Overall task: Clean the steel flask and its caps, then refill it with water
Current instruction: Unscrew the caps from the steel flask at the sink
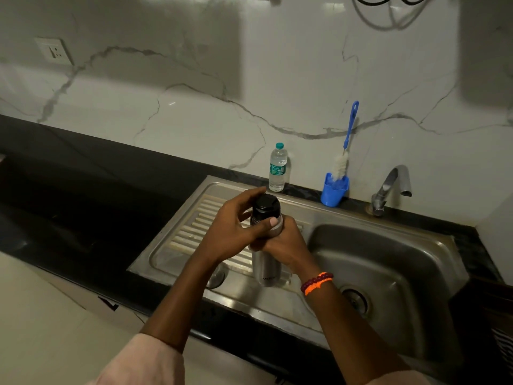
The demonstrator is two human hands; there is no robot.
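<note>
A steel flask point(266, 266) stands upright on the ribbed drainboard point(183, 232) of the steel sink, with its black cap point(266, 204) on top. My left hand point(231, 229) curls round the flask's upper part just below the cap, thumb across the front. My right hand point(288, 243) grips the flask's body from the right, a little lower. A small round steel piece point(216, 276) lies on the drainboard behind my left wrist, partly hidden.
The sink basin point(388, 273) with its drain lies to the right, and the tap point(391, 187) stands behind it. At the wall stand a plastic water bottle point(277, 168) and a blue cup point(334, 190) holding a bottle brush point(348, 134). Black counter point(83, 190) stretches left.
</note>
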